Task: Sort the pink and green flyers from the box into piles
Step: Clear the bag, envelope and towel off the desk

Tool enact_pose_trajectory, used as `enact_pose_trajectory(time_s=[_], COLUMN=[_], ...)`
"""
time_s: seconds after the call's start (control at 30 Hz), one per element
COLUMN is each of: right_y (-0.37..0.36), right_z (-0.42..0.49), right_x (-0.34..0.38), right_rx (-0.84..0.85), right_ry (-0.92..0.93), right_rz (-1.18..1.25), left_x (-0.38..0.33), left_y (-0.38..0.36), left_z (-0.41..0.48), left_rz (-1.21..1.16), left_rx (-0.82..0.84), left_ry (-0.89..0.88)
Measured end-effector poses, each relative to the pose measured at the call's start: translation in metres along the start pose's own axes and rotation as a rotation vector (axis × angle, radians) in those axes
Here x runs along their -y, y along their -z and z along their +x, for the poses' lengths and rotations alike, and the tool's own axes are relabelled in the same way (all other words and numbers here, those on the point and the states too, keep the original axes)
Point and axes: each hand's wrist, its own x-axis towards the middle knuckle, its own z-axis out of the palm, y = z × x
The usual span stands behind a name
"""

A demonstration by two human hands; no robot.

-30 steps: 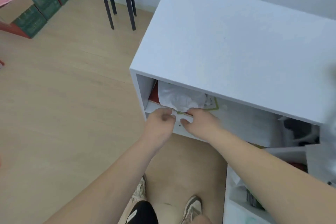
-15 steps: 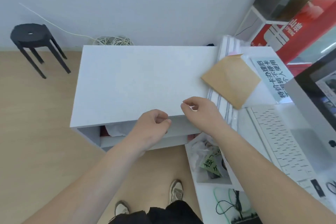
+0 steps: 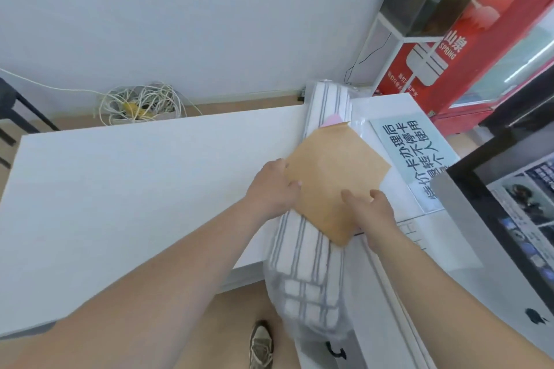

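Nearest, beside a shoe (image 3: 261, 344), a striped cloth bundle (image 3: 302, 260) in a clear bag sags over the front edge of the white tabletop (image 3: 135, 189). That soft, overhanging bundle is the only thing under the flat brown box (image 3: 332, 177), which lies tilted across it. If the box is pulled or tipped carelessly, it may slide off the slick bag, or drag the bag over the edge toward the shoe. Loose flyers could then spill and mix before any pile is made. The left hand (image 3: 271, 189) grasps the box's left edge with the thumb laid on top. The right hand (image 3: 373, 210) grasps the near right edge, fingers curled onto the cardboard, so both sides are held. The near corner juts out unsupported between them. A pink flyer corner (image 3: 332, 120) peeks from under the box's far tip; it looks loose enough to stay behind on a lift. No green flyer shows. To the right a printed sign (image 3: 416, 156) lies flat, and a dark monitor (image 3: 515, 189) crowds that side. So the broad bare stretch of tabletop to the left looks the likelier place for piles. Farther off, a tangled cable coil (image 3: 141, 102) sits against the wall, and a red cabinet (image 3: 467, 48) stands at the far right, both well apart from the work.
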Motion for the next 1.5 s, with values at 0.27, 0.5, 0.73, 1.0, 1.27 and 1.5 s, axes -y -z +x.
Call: enact_pose_trajectory(time_s=[0.27, 0.5, 0.73, 1.0, 1.27, 1.5], right_y=[0.004, -0.019, -0.05, -0.045, -0.028, -0.055], right_z=[0.042, 0.056, 0.075, 0.061, 0.018, -0.035], right_x=[0.011, 0.03, 0.05, 0.071, 0.088, 0.093], right_rx=[-0.04, 0.098, 0.141, 0.345, 0.517, 0.797], right_ry=[0.075, 0.092, -0.02, 0.069, 0.182, 0.335], right_rz=[0.131, 0.028, -0.217, 0.109, 0.197, -0.161], left_x=[0.023, 0.048, 0.089, 0.086, 0.079, 0.084], left_y=[-0.004, 0.025, 0.032, 0.033, 0.073, 0.132], left_z=[0.055, 0.025, -0.022, -0.044, -0.092, -0.116], left_rz=[-0.292, -0.502, -0.661, -0.856, -0.958, -0.93], left_rx=[0.129, -0.031, -0.327, -0.376, -0.453, -0.564], left_ry=[0.257, 0.315, 0.398, 0.421, 0.317, 0.201])
